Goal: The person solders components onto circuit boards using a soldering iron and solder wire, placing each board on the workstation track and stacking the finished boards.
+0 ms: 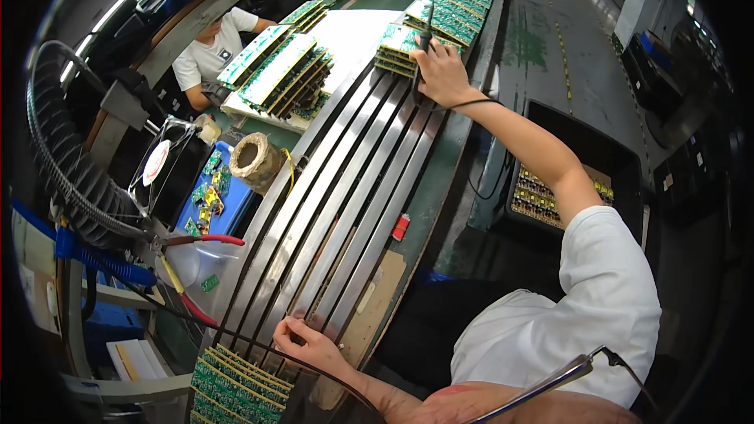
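Observation:
My right hand (444, 74) is closed around a slim dark tool with a pointed upper end, which looks like a soldering iron (426, 35). A black cable runs from near this hand across my wrist. Just beyond it stands a stack of green circuit boards (397, 49). My left hand (305, 341) is low over the near end of the long metal rails (345, 188), thumb and fingers pinched together. What they hold, if anything, is too small to make out. Close by on the left lies a group of green boards with yellowish edges (239, 389).
Pliers with red grips (224, 240) and a roll of tape (253, 159) lie left of the rails, near a blue tray (196, 204) of small boards. A person (216, 55) sits behind more board stacks (279, 71). On the right is a black bin (581, 141) with components.

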### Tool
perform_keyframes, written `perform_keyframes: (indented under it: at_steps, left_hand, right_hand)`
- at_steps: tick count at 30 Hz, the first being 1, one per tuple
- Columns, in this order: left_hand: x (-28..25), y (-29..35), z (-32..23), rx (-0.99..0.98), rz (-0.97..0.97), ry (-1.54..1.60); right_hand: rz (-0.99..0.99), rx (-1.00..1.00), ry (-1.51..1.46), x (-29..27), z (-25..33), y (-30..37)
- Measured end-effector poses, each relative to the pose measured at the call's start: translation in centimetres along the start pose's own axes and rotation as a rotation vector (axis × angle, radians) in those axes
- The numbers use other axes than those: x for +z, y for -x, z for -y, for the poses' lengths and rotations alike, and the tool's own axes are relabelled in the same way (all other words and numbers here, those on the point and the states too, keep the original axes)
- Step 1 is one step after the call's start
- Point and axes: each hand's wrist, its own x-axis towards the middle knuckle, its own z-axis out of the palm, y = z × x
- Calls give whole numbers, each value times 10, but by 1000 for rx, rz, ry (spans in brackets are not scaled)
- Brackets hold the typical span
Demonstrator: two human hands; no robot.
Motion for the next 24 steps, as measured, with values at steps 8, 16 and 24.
perform_keyframes:
  at_steps: [8, 16, 24]
  left_hand:
    - [-5, 3, -5, 147, 62, -57]
    - [24, 36, -39, 108, 85, 553]
    - [18, 50, -21, 47, -233, 667]
  right_hand:
    - [-64, -347, -276, -71, 85, 36]
    - [-194, -782, -670, -141, 196, 52]
    - [35, -945, -995, -185, 238, 60]
